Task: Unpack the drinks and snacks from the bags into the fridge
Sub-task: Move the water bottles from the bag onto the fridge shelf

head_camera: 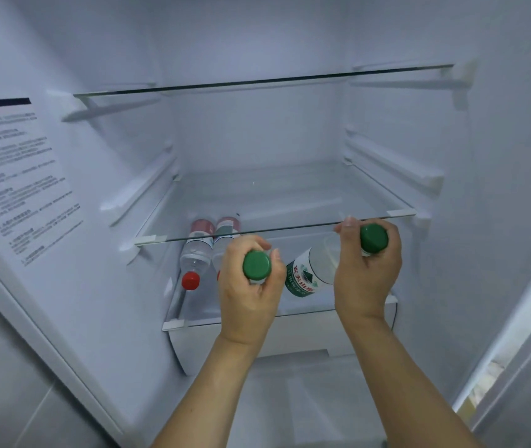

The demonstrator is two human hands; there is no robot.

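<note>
I look into an open white fridge. My left hand (251,295) grips a clear bottle by its neck, its green cap (256,265) pointing at me. My right hand (366,270) grips a second green-capped bottle (309,273), whose white and green label shows between my hands; its cap (373,239) faces me too. Both hands are just in front of the lower glass shelf (180,323). Two clear red-capped water bottles (194,253) lie side by side on that shelf at the left, caps toward me.
A middle glass shelf (290,226) hangs right above my hands, and a top glass shelf (257,80) sits higher. A white drawer front (290,337) lies below the lower shelf. The left fridge wall carries a printed text label (15,176).
</note>
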